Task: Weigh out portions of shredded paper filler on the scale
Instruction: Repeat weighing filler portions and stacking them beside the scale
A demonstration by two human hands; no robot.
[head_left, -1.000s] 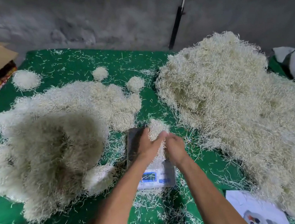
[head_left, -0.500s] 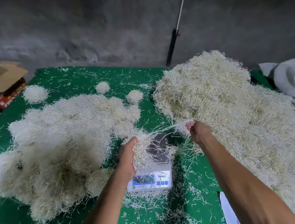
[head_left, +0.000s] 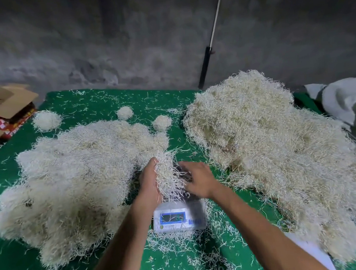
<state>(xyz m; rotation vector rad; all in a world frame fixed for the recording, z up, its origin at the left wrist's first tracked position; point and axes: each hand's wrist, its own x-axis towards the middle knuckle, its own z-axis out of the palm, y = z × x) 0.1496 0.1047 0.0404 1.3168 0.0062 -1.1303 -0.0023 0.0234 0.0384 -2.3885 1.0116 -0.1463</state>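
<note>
1. Head view looks down at your two hands over the scale (head_left: pixel 179 218), which sits on the green counter (head_left: pixel 84 102) between the two big heaps, likely so either heap is an easy reach.
2. Your left hand (head_left: pixel 149 183) cups a clump of shredded paper (head_left: pixel 166 174) from its left side, fingers curved round it; the clump stands above the scale's platform, though whether it rests on the platform or is lifted clear, you cannot tell.
3. Your right hand (head_left: pixel 196 181) is spread and relaxed, palm down, touching the clump's right edge and gripping nothing; it looks placed to steady or trim the portion.
4. The readout faces you at the near edge, unobstructed by the clump; its digits are too blurred to read.
5. Count of heaps: two large ones; the left heap (head_left: pixel 71 182) is flatter and lumpy and may be weighed portions, which is only a guess; the right heap (head_left: pixel 274 150) is taller and looser, probably the supply.
6. Count of small tufts: three separate ones lie on the far part of the counter, well apart from the scale; loose strands are scattered all over.
7. One scale, one clump in hand.
</note>
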